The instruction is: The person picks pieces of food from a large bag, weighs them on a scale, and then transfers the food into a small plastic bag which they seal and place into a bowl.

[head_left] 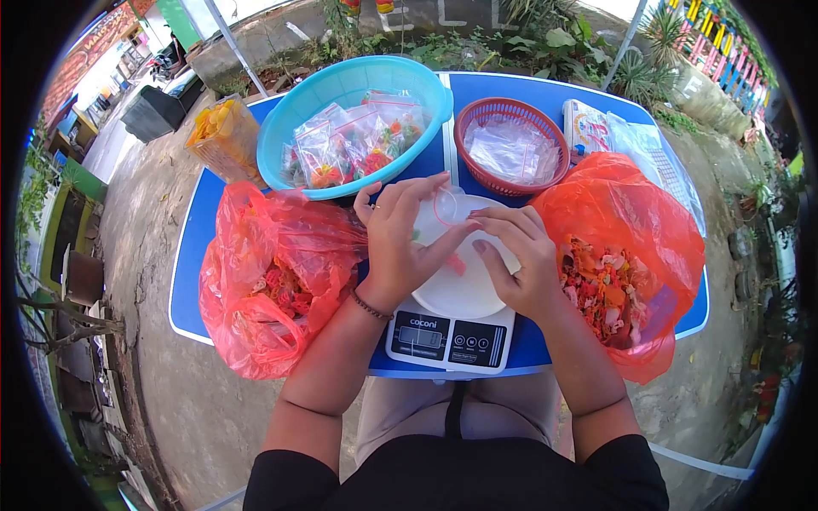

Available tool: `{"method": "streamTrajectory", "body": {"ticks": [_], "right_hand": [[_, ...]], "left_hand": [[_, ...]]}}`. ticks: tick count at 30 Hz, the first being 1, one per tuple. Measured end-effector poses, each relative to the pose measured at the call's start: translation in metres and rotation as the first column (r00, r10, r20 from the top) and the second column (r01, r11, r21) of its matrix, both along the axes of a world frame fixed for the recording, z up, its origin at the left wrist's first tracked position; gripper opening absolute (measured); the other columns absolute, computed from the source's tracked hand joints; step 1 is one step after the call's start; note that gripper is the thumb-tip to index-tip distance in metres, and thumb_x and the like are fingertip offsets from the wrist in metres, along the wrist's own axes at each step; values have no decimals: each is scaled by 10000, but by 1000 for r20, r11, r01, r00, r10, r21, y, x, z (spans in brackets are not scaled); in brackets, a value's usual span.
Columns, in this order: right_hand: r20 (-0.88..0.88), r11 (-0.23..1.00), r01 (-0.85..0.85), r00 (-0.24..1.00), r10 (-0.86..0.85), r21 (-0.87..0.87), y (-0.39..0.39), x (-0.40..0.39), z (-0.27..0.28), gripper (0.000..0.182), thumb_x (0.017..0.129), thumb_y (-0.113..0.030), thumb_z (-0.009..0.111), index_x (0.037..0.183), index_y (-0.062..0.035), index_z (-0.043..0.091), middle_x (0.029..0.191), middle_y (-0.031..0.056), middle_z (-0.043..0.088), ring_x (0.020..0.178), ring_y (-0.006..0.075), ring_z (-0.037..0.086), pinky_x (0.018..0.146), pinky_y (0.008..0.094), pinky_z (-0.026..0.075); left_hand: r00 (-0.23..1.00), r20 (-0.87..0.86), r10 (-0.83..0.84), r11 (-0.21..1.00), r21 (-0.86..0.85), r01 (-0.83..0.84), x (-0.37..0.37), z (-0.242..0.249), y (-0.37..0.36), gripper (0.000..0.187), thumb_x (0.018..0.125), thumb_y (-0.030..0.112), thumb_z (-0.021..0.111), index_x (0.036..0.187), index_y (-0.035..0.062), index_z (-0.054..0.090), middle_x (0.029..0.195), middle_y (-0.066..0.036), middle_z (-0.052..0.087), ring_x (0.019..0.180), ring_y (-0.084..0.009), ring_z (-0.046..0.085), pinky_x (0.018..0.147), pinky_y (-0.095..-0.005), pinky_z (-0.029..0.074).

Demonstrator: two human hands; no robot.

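Above a white kitchen scale [450,343], my left hand [402,232] and my right hand [521,260] pinch a small clear zip bag [450,207] with a red edge between them. The fingers of both hands are close to its rim. On the scale sits a white round plate [460,294] with a few pink and green bits on it. Left of my left hand lies an open red plastic bag [247,315] with red pieces inside. Another red plastic bag [673,247] holding red and orange scraps stands right of my right hand.
A turquoise basin [285,95] of filled zip bags stands at the back left of the blue table [189,289]. Beside it is a red basket [467,115] of clear bags. Plastic packs [588,128] lie at the back right. A tub of orange pieces [226,136] is at the left edge.
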State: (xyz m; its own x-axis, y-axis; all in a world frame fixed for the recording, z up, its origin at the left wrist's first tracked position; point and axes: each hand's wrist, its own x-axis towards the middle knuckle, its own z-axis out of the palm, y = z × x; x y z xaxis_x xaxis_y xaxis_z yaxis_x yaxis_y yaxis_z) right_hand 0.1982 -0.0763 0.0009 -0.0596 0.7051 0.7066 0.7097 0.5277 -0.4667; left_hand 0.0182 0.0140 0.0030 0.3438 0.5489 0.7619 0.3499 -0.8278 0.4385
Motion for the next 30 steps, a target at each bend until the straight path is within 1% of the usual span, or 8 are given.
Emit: {"method": "streamTrajectory", "body": {"ticks": [2, 6, 11, 17, 20, 23, 28, 30], "right_hand": [[149, 991, -6, 988, 26, -130, -4, -6, 8, 288, 836, -99, 733, 1122, -66, 733, 1135, 108, 690, 1008, 299, 594, 926, 418, 479], [234, 987, 59, 972, -23, -149, -7, -17, 7, 270, 819, -159, 759, 1081, -96, 744, 1031, 75, 653, 986, 294, 557, 922, 405, 463], [206, 975, -3, 977, 50, -221, -5, -8, 0, 229, 829, -98, 743, 1058, -94, 738, 957, 69, 626, 951, 295, 554, 882, 402, 469], [-22, 992, 85, 996, -87, -92, -1, -6, -1, 192, 846, 32, 721, 1014, -62, 718, 959, 74, 655, 870, 252, 614, 763, 354, 504], [-259, 969, 148, 946, -197, -197, -6, -5, 10, 176, 862, 30, 743, 1021, -38, 713, 994, 87, 694, 798, 210, 653, 668, 312, 502], [-475, 996, 81, 876, -90, -38, -3, -1, -7, 195, 862, 12, 770, 1045, -32, 719, 1019, 95, 716, 751, 180, 665, 622, 284, 490], [-125, 989, 35, 992, -17, 144, -2, 0, 8, 218, 857, 34, 776, 1052, -17, 694, 990, 75, 693, 769, 143, 627, 652, 264, 482], [-208, 988, 63, 978, -32, 142, -2, -3, 7, 216, 860, 47, 762, 1053, -18, 689, 938, 65, 661, 767, 145, 604, 663, 263, 481]], "left_hand": [[995, 101, -27, 993, -111, 38, -1, -3, 5, 568, 780, 303, 879, 1268, 116, 657, 1138, -12, 702, 1066, -172, 635, 1064, -427, 254], [987, 156, -44, 981, -181, 72, -1, -6, 7, 546, 800, 289, 865, 1267, 98, 655, 1135, -22, 702, 1077, -181, 632, 1051, -413, 253], [999, 41, -14, 998, -53, 16, -1, -1, 2, 547, 794, 318, 869, 1254, 105, 665, 1129, -25, 703, 1075, -182, 631, 1053, -421, 252], [1000, -2, 24, 999, 40, -24, 0, -3, 4, 557, 770, 340, 880, 1247, 136, 675, 1110, -4, 701, 1062, -179, 632, 1065, -439, 250], [999, -51, 18, 999, 47, -15, -1, 2, 0, 554, 758, 343, 882, 1239, 158, 680, 1105, 8, 700, 1041, -174, 640, 1073, -451, 249], [989, -150, -3, 990, 141, 24, -1, 2, -2, 609, 723, 345, 909, 1254, 157, 677, 1155, 18, 705, 1031, -160, 645, 1089, -454, 240], [982, -179, -62, 971, 215, 100, 4, 3, -9, 637, 688, 360, 932, 1241, 160, 687, 1120, 20, 719, 1011, -156, 659, 1101, -459, 240], [988, -146, -39, 981, 182, 66, 4, 2, -7, 594, 715, 362, 905, 1236, 177, 687, 1093, 29, 708, 1007, -144, 654, 1105, -460, 239]]}}
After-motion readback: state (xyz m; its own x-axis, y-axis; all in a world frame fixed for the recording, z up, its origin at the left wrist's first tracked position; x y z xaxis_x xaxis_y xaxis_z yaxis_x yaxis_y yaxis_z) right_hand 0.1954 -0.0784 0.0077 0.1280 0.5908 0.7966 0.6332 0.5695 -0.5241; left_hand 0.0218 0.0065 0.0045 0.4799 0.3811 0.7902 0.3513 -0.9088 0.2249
